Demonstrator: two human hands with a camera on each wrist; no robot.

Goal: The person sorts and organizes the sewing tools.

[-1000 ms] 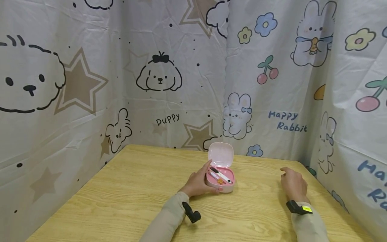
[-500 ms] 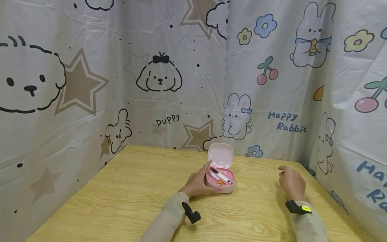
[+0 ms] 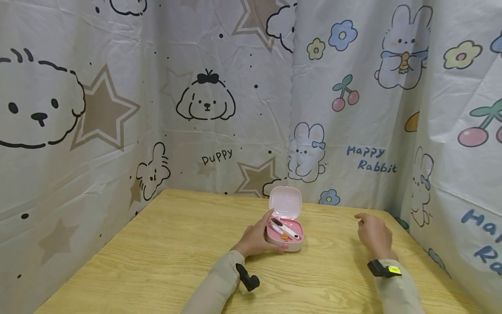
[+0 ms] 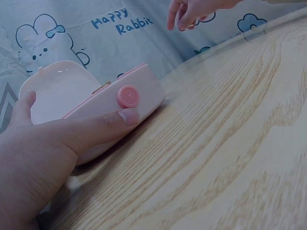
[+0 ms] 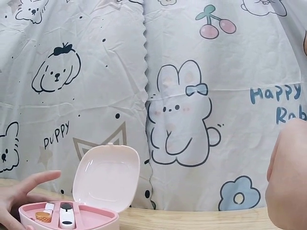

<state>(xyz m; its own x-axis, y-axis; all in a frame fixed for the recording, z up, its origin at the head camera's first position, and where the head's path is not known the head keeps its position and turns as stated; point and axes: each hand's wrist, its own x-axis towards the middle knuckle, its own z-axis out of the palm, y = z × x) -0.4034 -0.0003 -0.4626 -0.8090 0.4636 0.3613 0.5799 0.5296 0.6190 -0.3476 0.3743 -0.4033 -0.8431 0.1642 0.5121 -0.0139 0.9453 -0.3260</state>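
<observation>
An opened pink storage box [image 3: 286, 244] stands on the table, its pale lid [image 3: 285, 202] tipped up at the back. My left hand [image 3: 254, 239] grips the box's left side. In the left wrist view the thumb [image 4: 103, 125] lies along the front wall, just below a round pink button-shaped catch [image 4: 128, 96]. Inside lie a slim white tool with a black end [image 5: 66, 216] and a small orange piece [image 5: 43, 217]; their kinds are unclear. To the right of the box, apart from it, my right hand [image 3: 374, 236] hovers with loosely bent fingers, nothing visible in it.
The wood-grain table [image 3: 168, 261] runs back to a printed curtain [image 3: 219, 131] that encloses it on the left, back and right. Black wrist cameras sit on both sleeves, the left one [image 3: 248, 278] jutting out over the table.
My right hand has drifted a little leftward, toward the box. The left hand keeps its grip and the box stays put; the whole head view shifts slightly.
</observation>
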